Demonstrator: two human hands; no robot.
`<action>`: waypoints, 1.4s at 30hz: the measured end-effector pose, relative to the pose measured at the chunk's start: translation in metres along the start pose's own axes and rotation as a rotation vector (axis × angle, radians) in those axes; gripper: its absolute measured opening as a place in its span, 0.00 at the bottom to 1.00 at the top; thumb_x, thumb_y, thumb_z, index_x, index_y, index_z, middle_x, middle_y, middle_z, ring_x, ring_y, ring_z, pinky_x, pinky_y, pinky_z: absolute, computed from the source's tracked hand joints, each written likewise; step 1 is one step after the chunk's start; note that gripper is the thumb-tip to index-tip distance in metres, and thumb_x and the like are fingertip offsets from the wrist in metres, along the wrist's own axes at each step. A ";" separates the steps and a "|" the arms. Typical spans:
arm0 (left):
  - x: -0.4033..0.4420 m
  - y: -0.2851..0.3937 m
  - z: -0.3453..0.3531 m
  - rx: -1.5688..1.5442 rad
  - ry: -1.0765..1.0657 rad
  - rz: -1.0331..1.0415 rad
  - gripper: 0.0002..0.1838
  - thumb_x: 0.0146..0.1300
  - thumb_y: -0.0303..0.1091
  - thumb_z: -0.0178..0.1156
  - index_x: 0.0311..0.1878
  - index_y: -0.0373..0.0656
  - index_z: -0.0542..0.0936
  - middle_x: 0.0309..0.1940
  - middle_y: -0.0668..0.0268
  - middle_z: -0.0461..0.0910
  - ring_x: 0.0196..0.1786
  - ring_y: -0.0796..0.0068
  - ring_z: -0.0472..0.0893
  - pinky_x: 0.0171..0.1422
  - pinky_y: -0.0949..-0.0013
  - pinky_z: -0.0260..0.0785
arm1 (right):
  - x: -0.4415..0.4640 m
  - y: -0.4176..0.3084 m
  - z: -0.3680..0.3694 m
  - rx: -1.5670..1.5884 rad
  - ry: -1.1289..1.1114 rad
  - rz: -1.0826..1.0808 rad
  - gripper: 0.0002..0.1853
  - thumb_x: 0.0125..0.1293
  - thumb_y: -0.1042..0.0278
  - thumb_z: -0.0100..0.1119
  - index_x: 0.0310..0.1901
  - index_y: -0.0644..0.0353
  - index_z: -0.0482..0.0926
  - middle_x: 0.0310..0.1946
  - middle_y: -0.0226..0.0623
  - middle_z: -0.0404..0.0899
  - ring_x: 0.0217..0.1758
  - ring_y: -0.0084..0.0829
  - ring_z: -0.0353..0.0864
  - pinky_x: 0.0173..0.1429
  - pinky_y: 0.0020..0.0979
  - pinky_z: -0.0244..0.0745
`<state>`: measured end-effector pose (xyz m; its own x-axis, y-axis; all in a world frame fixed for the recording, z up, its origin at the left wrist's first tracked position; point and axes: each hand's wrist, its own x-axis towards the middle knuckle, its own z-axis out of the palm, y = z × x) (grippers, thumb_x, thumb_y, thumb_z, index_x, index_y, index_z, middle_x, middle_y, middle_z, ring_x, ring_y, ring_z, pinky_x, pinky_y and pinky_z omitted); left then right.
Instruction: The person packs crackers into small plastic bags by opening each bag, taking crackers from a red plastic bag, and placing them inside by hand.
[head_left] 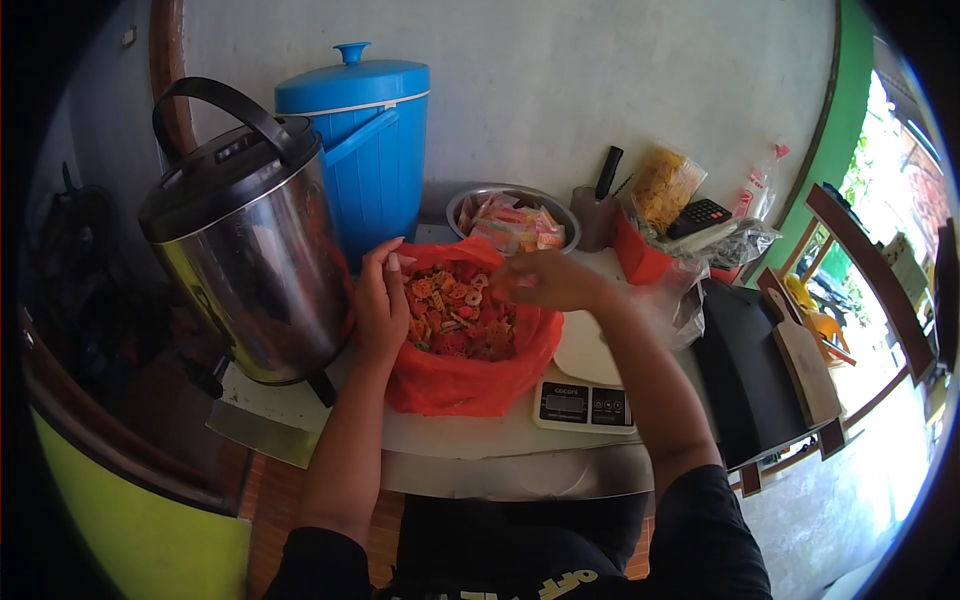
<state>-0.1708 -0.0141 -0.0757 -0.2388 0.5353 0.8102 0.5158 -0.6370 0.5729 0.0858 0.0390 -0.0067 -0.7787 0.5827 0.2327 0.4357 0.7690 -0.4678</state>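
Note:
A red plastic bag (470, 385) stands open on the table, filled with orange, pink and red dry crackers (450, 305), some ring-shaped, some ridged. At the bag's left rim is my left hand (384, 295), fingers and thumb bent around the edge. My right hand (548, 280) reaches over the right side of the opening, its fingers curled down toward the crackers. The fingertips are partly hidden, so what they hold cannot be made out. Close to the bag's right side sits a white digital kitchen scale (585, 403), partly under my right forearm.
A steel drink container (265, 260) with a black lid and a blue lidded bucket (375, 150) stand at left. Behind the bag, a metal bowl (465, 228) holds small packets. An orange basket (635, 252), a calculator (698, 217) and a wooden board (800, 355) are at right.

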 end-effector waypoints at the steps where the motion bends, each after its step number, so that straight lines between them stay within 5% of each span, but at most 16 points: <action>1: -0.001 0.000 0.000 0.014 -0.005 0.000 0.14 0.77 0.31 0.43 0.57 0.39 0.74 0.39 0.59 0.80 0.36 0.73 0.80 0.43 0.71 0.74 | -0.010 0.000 -0.013 -0.035 -0.101 0.082 0.13 0.60 0.64 0.63 0.46 0.55 0.83 0.41 0.36 0.85 0.47 0.31 0.84 0.54 0.35 0.76; 6: 0.000 0.002 0.000 0.025 -0.004 0.019 0.14 0.77 0.30 0.43 0.57 0.38 0.74 0.39 0.59 0.80 0.38 0.72 0.81 0.44 0.71 0.75 | -0.038 -0.012 -0.047 0.018 -0.418 0.679 0.15 0.58 0.61 0.65 0.46 0.54 0.83 0.40 0.35 0.85 0.45 0.31 0.84 0.54 0.36 0.76; 9: 0.000 0.001 0.000 -0.012 -0.009 -0.011 0.14 0.77 0.30 0.43 0.57 0.38 0.74 0.39 0.59 0.80 0.40 0.72 0.81 0.45 0.71 0.75 | -0.040 0.010 -0.032 -0.523 -0.136 0.406 0.15 0.59 0.64 0.63 0.48 0.53 0.83 0.40 0.36 0.85 0.45 0.34 0.84 0.54 0.35 0.77; 14: -0.001 0.001 0.000 0.006 -0.005 -0.008 0.14 0.77 0.30 0.43 0.57 0.37 0.74 0.39 0.59 0.81 0.40 0.73 0.81 0.45 0.71 0.75 | 0.012 -0.001 0.032 -0.058 0.091 -0.085 0.14 0.61 0.71 0.59 0.48 0.54 0.83 0.48 0.39 0.83 0.51 0.39 0.82 0.54 0.35 0.77; 22: 0.000 0.000 -0.002 0.012 0.006 -0.007 0.14 0.77 0.31 0.43 0.58 0.38 0.74 0.39 0.60 0.81 0.38 0.75 0.80 0.44 0.71 0.73 | 0.069 -0.002 0.124 -0.522 0.381 -0.171 0.09 0.56 0.62 0.64 0.40 0.46 0.85 0.49 0.32 0.81 0.58 0.35 0.76 0.54 0.45 0.77; 25: -0.001 0.000 -0.001 0.029 0.019 0.043 0.14 0.77 0.31 0.43 0.58 0.39 0.74 0.39 0.61 0.81 0.36 0.76 0.79 0.43 0.72 0.72 | 0.055 -0.008 0.103 -0.548 0.144 -0.138 0.14 0.59 0.67 0.61 0.47 0.51 0.84 0.47 0.35 0.83 0.54 0.39 0.79 0.53 0.42 0.77; 28: 0.000 0.000 0.000 0.028 0.019 0.061 0.13 0.76 0.29 0.43 0.57 0.38 0.74 0.38 0.59 0.81 0.39 0.72 0.81 0.44 0.70 0.73 | 0.044 -0.001 0.084 -0.105 -0.044 -0.004 0.14 0.60 0.64 0.64 0.48 0.52 0.85 0.45 0.36 0.84 0.50 0.37 0.82 0.53 0.40 0.77; 31: 0.000 -0.001 -0.001 0.037 0.010 0.033 0.13 0.76 0.29 0.43 0.57 0.38 0.73 0.38 0.59 0.81 0.39 0.72 0.81 0.44 0.70 0.73 | 0.022 -0.001 0.041 0.214 -0.002 0.021 0.15 0.60 0.59 0.68 0.48 0.51 0.85 0.45 0.35 0.86 0.49 0.34 0.84 0.54 0.35 0.76; 34: -0.001 0.000 -0.001 0.033 0.006 0.020 0.13 0.77 0.29 0.42 0.57 0.38 0.73 0.39 0.59 0.81 0.40 0.72 0.81 0.44 0.70 0.73 | -0.005 0.006 -0.007 0.069 -0.078 0.032 0.15 0.57 0.59 0.70 0.46 0.53 0.86 0.42 0.34 0.87 0.48 0.32 0.85 0.52 0.33 0.77; 37: 0.000 -0.004 0.000 0.039 0.007 0.028 0.14 0.77 0.30 0.42 0.57 0.38 0.74 0.39 0.60 0.81 0.40 0.72 0.81 0.44 0.70 0.73 | -0.036 -0.008 -0.046 -0.177 -0.263 0.351 0.14 0.56 0.61 0.70 0.43 0.54 0.87 0.40 0.34 0.87 0.45 0.33 0.86 0.50 0.32 0.78; 40: 0.000 -0.004 0.001 0.026 0.013 0.021 0.14 0.77 0.31 0.42 0.57 0.38 0.74 0.39 0.60 0.82 0.39 0.73 0.81 0.44 0.71 0.73 | -0.050 0.019 -0.054 -0.232 -0.324 0.421 0.12 0.55 0.61 0.70 0.41 0.53 0.87 0.37 0.34 0.87 0.43 0.34 0.86 0.50 0.33 0.79; 42: 0.000 -0.002 0.000 0.028 0.015 0.015 0.14 0.77 0.32 0.42 0.57 0.38 0.74 0.39 0.61 0.82 0.39 0.73 0.81 0.43 0.71 0.73 | -0.054 0.021 -0.046 -0.290 -0.126 0.424 0.12 0.56 0.63 0.68 0.42 0.54 0.87 0.39 0.35 0.87 0.44 0.33 0.86 0.50 0.33 0.79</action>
<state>-0.1720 -0.0126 -0.0772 -0.2431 0.5175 0.8204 0.5419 -0.6291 0.5574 0.1574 0.0358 0.0104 -0.5472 0.8361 -0.0381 0.8173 0.5240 -0.2395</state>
